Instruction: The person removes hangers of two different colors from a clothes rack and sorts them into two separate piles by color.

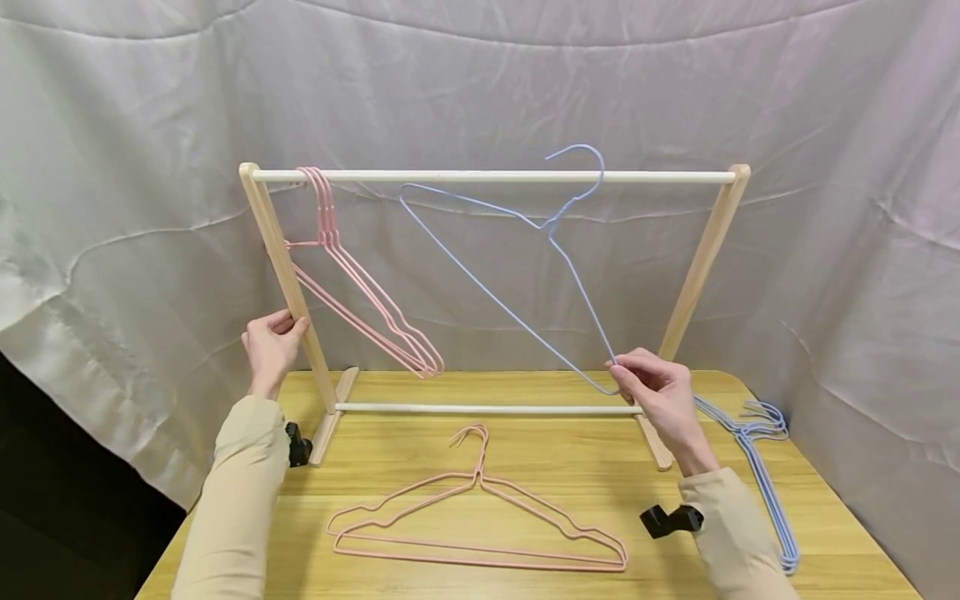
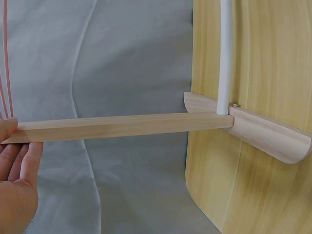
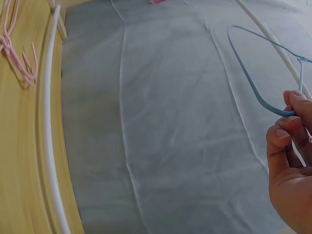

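My left hand (image 1: 272, 350) grips the left wooden post (image 2: 126, 127) of a small clothes rack between thumb and fingers. My right hand (image 1: 660, 396) pinches a light blue hanger (image 1: 489, 293) at its lower right corner. That hanger is tilted, its hook up at the height of the rack's white top rail (image 1: 465, 176). The hook's open tip appears above the rail; whether they touch I cannot tell. In the right wrist view the blue hanger (image 3: 248, 80) runs from my thumb and fingertips. Several pink hangers (image 1: 327, 218) hang at the rail's left end.
Pink hangers (image 1: 480, 567) lie on the wooden table (image 1: 525, 492) in front of the rack. Several blue hangers (image 1: 765, 492) lie stacked at the right. A white lower bar (image 1: 487, 408) joins the rack's feet, and a grey curtain (image 1: 480, 92) hangs behind.
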Demonstrator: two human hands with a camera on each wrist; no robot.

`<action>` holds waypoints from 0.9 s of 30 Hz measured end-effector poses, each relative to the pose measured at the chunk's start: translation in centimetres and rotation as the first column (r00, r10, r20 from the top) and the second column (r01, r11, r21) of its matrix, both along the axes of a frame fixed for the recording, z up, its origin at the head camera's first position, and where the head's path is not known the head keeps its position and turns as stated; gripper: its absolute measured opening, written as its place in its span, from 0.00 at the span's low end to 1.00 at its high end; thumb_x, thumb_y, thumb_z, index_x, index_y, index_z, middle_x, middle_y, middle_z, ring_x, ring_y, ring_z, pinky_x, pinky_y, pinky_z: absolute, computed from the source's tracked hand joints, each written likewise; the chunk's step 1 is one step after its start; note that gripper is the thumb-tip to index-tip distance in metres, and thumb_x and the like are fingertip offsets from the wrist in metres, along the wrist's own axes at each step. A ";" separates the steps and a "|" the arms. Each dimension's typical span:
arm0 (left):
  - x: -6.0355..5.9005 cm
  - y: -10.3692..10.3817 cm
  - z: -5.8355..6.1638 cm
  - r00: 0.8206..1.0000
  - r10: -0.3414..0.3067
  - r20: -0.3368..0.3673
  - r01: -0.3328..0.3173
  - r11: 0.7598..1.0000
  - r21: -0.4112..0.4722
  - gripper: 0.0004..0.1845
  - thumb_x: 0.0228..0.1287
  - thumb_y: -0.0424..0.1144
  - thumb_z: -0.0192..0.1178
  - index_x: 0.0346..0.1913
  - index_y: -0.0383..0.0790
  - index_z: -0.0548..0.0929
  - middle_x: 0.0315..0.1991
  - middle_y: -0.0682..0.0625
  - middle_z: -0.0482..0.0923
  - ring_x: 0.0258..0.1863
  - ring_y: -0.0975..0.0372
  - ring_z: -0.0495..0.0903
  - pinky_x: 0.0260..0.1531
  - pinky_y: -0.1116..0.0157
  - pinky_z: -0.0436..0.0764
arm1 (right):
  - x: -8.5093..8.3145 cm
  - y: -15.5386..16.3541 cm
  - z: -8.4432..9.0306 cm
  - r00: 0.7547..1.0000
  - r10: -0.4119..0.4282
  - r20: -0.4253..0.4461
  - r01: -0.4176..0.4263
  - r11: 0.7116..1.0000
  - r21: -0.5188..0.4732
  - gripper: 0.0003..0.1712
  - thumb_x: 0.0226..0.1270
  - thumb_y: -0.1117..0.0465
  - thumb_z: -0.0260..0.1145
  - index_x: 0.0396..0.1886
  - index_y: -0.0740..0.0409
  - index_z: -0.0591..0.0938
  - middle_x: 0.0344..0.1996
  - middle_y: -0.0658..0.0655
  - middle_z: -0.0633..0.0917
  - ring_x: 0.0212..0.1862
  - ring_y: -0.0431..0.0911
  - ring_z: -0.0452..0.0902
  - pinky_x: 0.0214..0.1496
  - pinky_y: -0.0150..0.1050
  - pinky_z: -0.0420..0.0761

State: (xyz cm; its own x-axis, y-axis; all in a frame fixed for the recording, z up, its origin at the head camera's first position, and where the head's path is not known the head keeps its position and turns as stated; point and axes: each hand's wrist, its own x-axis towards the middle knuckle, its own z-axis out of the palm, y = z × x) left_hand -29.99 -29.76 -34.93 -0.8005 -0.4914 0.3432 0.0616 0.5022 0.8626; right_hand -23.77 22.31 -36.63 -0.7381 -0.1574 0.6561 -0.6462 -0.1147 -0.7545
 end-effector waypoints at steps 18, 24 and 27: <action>-0.2 -0.1 0.0 1.000 0.007 0.007 -0.007 1.000 -0.007 0.18 0.67 0.41 0.65 0.57 0.38 0.86 0.51 0.42 0.86 0.42 0.76 0.83 0.42 0.83 0.76 | 2.3 5.6 -3.2 0.996 -0.028 -0.087 0.008 0.976 -0.216 0.14 0.66 0.87 0.52 0.43 0.81 0.83 0.34 0.55 0.88 0.25 0.44 0.71 0.24 0.36 0.65; -0.2 -0.1 0.0 1.000 0.011 0.015 -0.011 1.000 -0.007 0.19 0.67 0.41 0.65 0.58 0.38 0.86 0.52 0.42 0.86 0.51 0.65 0.85 0.45 0.81 0.77 | 3.4 7.4 -4.8 0.987 -0.163 -0.001 0.158 0.961 -0.227 0.11 0.65 0.86 0.54 0.41 0.84 0.82 0.34 0.54 0.88 0.25 0.42 0.73 0.25 0.31 0.70; -0.2 -0.1 0.0 1.000 0.010 0.016 -0.010 1.000 -0.002 0.19 0.67 0.41 0.65 0.58 0.38 0.85 0.52 0.42 0.86 0.50 0.66 0.85 0.46 0.80 0.78 | 4.0 8.3 -5.5 0.970 -0.235 0.067 0.244 0.948 -0.206 0.09 0.66 0.84 0.56 0.41 0.85 0.81 0.32 0.53 0.87 0.25 0.42 0.73 0.26 0.29 0.72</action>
State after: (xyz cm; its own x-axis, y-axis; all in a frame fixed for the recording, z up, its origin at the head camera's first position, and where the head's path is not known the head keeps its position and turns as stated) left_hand -30.19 -29.84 -34.93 -0.8008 -0.4988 0.3315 0.0432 0.5041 0.8626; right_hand -19.77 30.63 -42.08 -0.7638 0.1658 0.6237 -0.6434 -0.1200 -0.7561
